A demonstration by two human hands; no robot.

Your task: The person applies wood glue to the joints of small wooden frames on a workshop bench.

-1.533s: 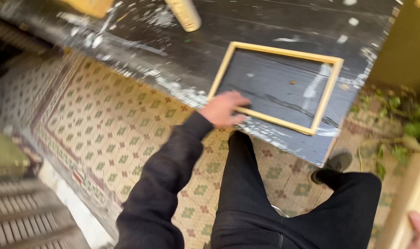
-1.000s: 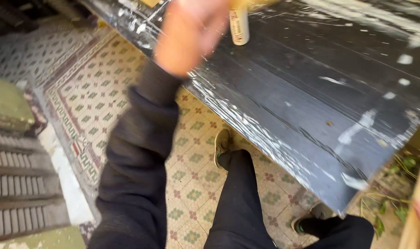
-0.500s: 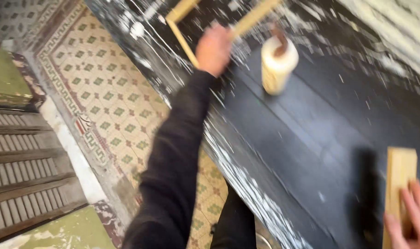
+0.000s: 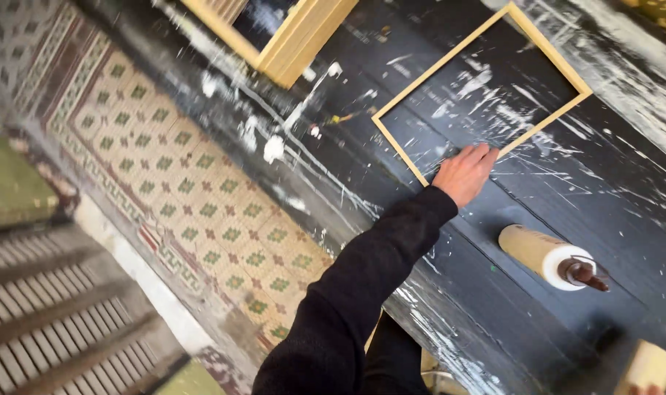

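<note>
Your left hand (image 4: 465, 172), fingers flat and spread, presses on thin pale wooden square frame (image 4: 481, 91) lying on black paint-streaked bench (image 4: 538, 314). Frame laid down, unglued so far as visible. Cream glue bottle (image 4: 544, 256) at 5 o'clock, untouched. Right hand unseen.

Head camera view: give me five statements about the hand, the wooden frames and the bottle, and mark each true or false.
1. The left hand rests on the near corner of the thin wooden frame. True.
2. That frame lies flat on the black paint-smeared table. True.
3. The bottle stands inside the frame. False: it stands outside it, nearer the person, with a brown nozzle.
4. A thicker wooden frame lies at the table's far end. True.
5. The floor is plain grey concrete. False: the floor tiles are patterned.
</note>
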